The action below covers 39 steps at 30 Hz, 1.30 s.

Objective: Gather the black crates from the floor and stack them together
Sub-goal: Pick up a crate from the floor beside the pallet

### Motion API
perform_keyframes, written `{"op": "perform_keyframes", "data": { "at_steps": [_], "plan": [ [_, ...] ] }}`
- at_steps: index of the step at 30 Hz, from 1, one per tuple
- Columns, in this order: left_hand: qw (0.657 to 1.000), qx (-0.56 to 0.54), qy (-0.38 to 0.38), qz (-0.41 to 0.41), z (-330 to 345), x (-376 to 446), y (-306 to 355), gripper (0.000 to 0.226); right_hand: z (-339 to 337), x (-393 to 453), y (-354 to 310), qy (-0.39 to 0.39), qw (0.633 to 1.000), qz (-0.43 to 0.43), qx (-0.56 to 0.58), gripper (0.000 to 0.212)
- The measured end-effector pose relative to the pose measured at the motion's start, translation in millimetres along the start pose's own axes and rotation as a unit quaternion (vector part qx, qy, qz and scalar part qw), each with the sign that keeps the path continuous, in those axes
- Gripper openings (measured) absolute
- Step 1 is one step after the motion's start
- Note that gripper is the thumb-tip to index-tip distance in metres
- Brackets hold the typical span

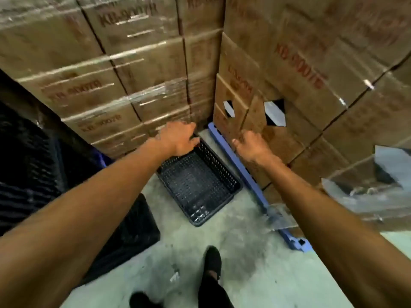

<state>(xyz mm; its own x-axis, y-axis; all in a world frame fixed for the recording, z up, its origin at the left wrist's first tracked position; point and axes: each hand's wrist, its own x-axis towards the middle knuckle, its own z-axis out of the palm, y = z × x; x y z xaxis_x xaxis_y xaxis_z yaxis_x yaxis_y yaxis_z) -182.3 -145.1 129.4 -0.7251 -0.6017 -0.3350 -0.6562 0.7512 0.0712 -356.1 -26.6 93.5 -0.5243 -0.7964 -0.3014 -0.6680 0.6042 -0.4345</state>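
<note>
A black perforated crate (198, 181) lies on the concrete floor in the narrow gap between two pallets of cartons. My left hand (178, 137) reaches over its far left corner, palm down, fingers curled near the rim; whether it touches the rim is unclear. My right hand (250, 144) hovers to the right of the crate, above the blue pallet edge, fingers loosely curled and holding nothing. More black crates (29, 165) stand stacked at the left, dark and blurred.
Shrink-wrapped cardboard cartons (124, 70) rise on the left and more cartons (311, 90) on the right. A blue pallet (251, 176) runs along the crate's right side. My shoes (212, 261) stand on the grey floor in front.
</note>
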Motion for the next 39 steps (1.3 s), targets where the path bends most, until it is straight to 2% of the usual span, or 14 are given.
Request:
{"op": "perform_keyframes", "data": {
  "at_steps": [3,8,11,14,17,20,23,26,29,31,34,35,37,39],
  "plan": [
    [0.997,-0.038,-0.040,-0.046,76.5,28.1,-11.6,0.049,62.2,29.1,44.9,-0.047,0.998,0.041,0.024,0.034],
    [0.977,-0.076,-0.130,-0.151,246.4,71.9,-43.9,0.051,217.4,72.9,128.6,-0.102,0.987,0.123,0.019,0.032],
    [0.957,-0.111,-0.160,-0.217,358.0,79.3,-62.0,0.053,318.6,80.9,173.6,-0.151,0.972,0.176,0.021,0.045],
    [0.913,-0.188,-0.170,-0.319,448.5,87.5,-73.8,0.073,401.5,87.6,207.3,-0.175,0.956,0.227,0.063,0.050],
    [0.837,-0.302,-0.155,-0.428,513.5,101.3,-77.8,0.083,467.6,101.6,226.0,-0.143,0.919,0.316,0.186,0.052],
    [0.757,-0.443,-0.068,-0.476,539.0,111.6,-66.5,0.043,504.0,108.1,229.5,-0.049,0.862,0.378,0.333,0.037],
    [0.740,-0.464,-0.022,-0.487,546.8,121.1,-56.8,0.023,512.5,113.1,233.2,-0.018,0.834,0.395,0.385,0.030],
    [0.649,-0.584,-0.060,-0.484,536.9,113.0,-28.9,0.004,491.3,115.2,253.5,-0.014,0.850,0.397,0.346,0.035],
    [0.630,-0.627,-0.190,-0.418,526.3,92.8,5.4,0.014,455.2,113.1,288.8,-0.018,0.891,0.373,0.259,0.038],
    [0.645,-0.593,-0.197,-0.439,521.4,85.3,13.5,0.024,432.0,111.4,306.4,-0.022,0.917,0.340,0.206,0.036],
    [0.826,-0.386,-0.033,-0.410,510.4,92.7,-13.6,0.022,412.6,107.9,326.6,-0.035,0.925,0.322,0.196,0.010],
    [0.869,-0.317,0.025,-0.380,506.4,99.4,-29.8,0.023,410.8,107.1,335.8,-0.053,0.924,0.321,0.199,0.007],
    [0.909,-0.207,0.086,-0.351,502.0,113.7,-66.8,0.041,410.8,100.2,355.0,-0.105,0.925,0.322,0.171,0.008],
    [0.915,-0.154,0.071,-0.365,506.6,129.8,-99.0,0.056,414.9,96.7,373.5,-0.113,0.925,0.329,0.154,0.023]
  ]
}}
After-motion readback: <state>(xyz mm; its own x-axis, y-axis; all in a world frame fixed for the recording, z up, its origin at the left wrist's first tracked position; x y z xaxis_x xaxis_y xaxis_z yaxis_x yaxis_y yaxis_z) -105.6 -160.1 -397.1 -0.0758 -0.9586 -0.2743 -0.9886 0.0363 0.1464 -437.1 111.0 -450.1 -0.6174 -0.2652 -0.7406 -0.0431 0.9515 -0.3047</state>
